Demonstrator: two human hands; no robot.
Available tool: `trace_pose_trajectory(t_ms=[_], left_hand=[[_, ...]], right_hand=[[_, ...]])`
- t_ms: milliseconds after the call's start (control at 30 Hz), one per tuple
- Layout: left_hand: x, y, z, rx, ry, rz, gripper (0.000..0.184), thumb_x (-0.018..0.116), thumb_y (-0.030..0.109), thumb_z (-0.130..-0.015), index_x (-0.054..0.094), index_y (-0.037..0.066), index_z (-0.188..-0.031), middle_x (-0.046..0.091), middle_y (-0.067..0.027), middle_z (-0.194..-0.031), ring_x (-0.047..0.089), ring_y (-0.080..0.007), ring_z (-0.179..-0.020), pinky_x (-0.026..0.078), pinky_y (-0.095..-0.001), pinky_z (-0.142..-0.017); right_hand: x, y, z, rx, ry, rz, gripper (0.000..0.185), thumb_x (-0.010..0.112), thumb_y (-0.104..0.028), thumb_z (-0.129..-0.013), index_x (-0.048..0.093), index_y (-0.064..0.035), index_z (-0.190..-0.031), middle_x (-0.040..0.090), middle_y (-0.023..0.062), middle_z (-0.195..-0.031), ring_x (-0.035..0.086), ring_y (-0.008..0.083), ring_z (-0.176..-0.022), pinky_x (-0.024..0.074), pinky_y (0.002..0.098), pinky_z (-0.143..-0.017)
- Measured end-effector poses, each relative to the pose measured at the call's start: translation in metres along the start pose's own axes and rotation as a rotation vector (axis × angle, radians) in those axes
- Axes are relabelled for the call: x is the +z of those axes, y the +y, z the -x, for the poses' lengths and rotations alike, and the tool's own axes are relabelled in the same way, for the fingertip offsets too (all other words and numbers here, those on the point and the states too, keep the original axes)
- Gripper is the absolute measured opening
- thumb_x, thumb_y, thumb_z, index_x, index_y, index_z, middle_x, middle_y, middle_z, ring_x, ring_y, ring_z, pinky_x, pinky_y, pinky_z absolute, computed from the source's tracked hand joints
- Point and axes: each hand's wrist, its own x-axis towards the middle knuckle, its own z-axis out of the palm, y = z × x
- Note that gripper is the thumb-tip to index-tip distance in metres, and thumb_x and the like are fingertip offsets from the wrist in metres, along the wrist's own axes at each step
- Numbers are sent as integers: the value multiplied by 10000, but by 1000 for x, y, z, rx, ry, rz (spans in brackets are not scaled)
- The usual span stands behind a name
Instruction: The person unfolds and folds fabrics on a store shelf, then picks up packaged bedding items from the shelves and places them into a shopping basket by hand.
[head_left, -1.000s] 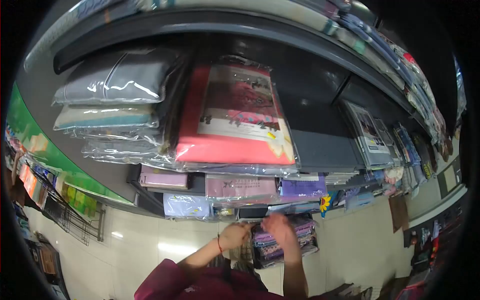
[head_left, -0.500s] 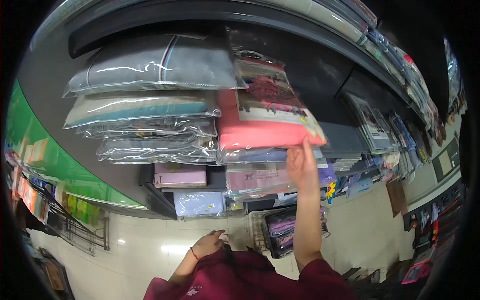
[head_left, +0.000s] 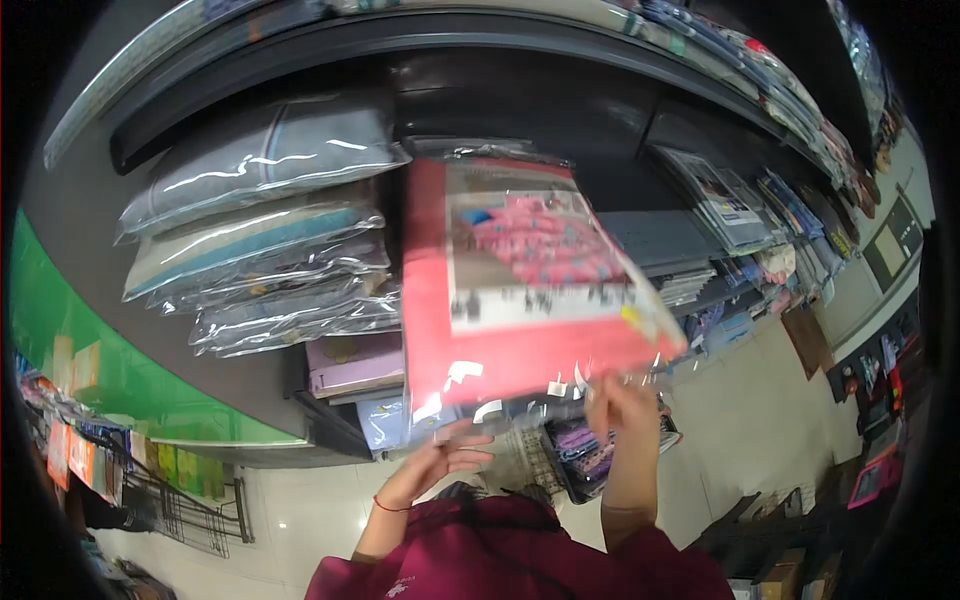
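Observation:
A clear plastic packet of folded pink fabric (head_left: pixel 540 365) juts out from the shelf toward me, with a printed picture label on its top. My right hand (head_left: pixel 625 405) is closed on its front edge near the right corner. Below the front left corner, my left hand (head_left: pixel 435 468) has its fingers stretched apart and holds nothing; whether the fingertips touch the plastic I cannot tell. Left of the pink packet is a stack of clear-wrapped fabric packets, a grey packet (head_left: pixel 270 160) on top and a cream and teal packet (head_left: pixel 250 245) beneath it.
More wrapped packets (head_left: pixel 715 200) lie farther right along the dark shelf (head_left: pixel 400 40). Lower down are a lilac package (head_left: pixel 350 365) and a black basket (head_left: pixel 580 480) of purple goods on the tiled floor. A green panel (head_left: pixel 90 360) and wire rack (head_left: pixel 190 520) stand left.
The pink packet has come forward off the shelf toward me, its front edge lower, in my right hand's grip. My left hand has risen toward its front left corner, fingers spreading.

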Motion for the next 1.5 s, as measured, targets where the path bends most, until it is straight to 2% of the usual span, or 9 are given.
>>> trace_pose_trajectory(t_ms=[33, 100, 300, 367, 433, 667, 900, 1033, 1500], left_hand=[[-7, -4, -3, 76, -123, 198, 740, 343, 596, -832, 273, 48, -1324, 340, -210, -1319, 436, -345, -1139, 348, -423, -952], [11, 10, -6, 159, 204, 313, 766, 338, 628, -814, 292, 52, -1317, 350, -188, -1318, 422, -341, -1151, 340, -448, -962], [8, 36, -33, 152, 401, 156, 518, 528, 261, -834, 352, 20, -1258, 493, -113, -1178, 498, -221, -1063, 418, -354, -889], [16, 40, -44, 165, 399, 89, 492, 561, 124, -798, 371, 14, -1238, 520, -93, -1132, 526, -200, -1010, 433, -327, -863], [1, 31, -44, 112, 403, 161, 494, 557, 64, -769, 379, 0, -1225, 529, -101, -1122, 542, -206, -987, 437, -322, -855], [-3, 18, -40, -45, 351, 137, 498, 564, 13, -740, 389, -20, -1206, 529, -129, -1118, 541, -220, -1006, 457, -350, -844], [-3, -25, -40, -140, 423, -126, 439, 567, 1, -764, 428, -26, -1179, 544, -113, -1089, 543, -228, -1001, 460, -349, -842], [2, -65, -36, -262, 498, -255, 385, 568, -21, -768, 455, -12, -1136, 550, -90, -1049, 553, -200, -947, 463, -325, -799], [67, -217, -180, -702, 118, -646, 409, 644, 188, -744, 520, -5, -1083, 588, -42, -920, 521, -104, -848, 449, -275, -722]], right_hand=[[-8, 4, 20, 5, -40, 119, 277, 445, -200, -892, 547, 16, -751, 536, 110, -536, 505, 153, -420, 396, 246, -408], [-13, 8, 47, 84, -94, 138, 228, 464, -171, -879, 546, 38, -837, 581, 109, -633, 570, 170, -558, 475, 295, -568], [-78, 93, 82, 91, -383, 14, 342, 534, -191, -845, 506, 9, -1121, 542, 197, -1093, 527, 260, -1020, 394, 361, -909], [-125, 151, 89, 171, -62, -443, 517, 513, -259, -851, 341, -17, -1274, 429, 209, -1252, 420, 296, -1150, 336, 425, -955], [-125, 127, 88, -263, 77, -1027, 653, 502, -351, -839, 231, 4, -1315, 424, 209, -1252, 433, 314, -1136, 329, 467, -946], [-182, 136, 42, 47, -84, -738, 658, 540, -232, -837, 193, -17, -1354, 367, 164, -1310, 387, 226, -1191, 335, 319, -962], [-180, 113, 12, 217, 11, -11, 691, 605, -122, -806, 199, -26, -1357, 383, 64, -1297, 389, 129, -1154, 332, 270, -940], [-184, 141, 8, 248, 210, 24, 441, 665, -218, -767, 473, -40, -1122, 550, -10, -875, 505, 45, -718, 419, 206, -590], [-294, 187, 245, 250, 1050, -217, 143, 591, -167, -833, 516, -58, -888, 474, -34, -595, 462, 66, -517, 360, 200, -445]])
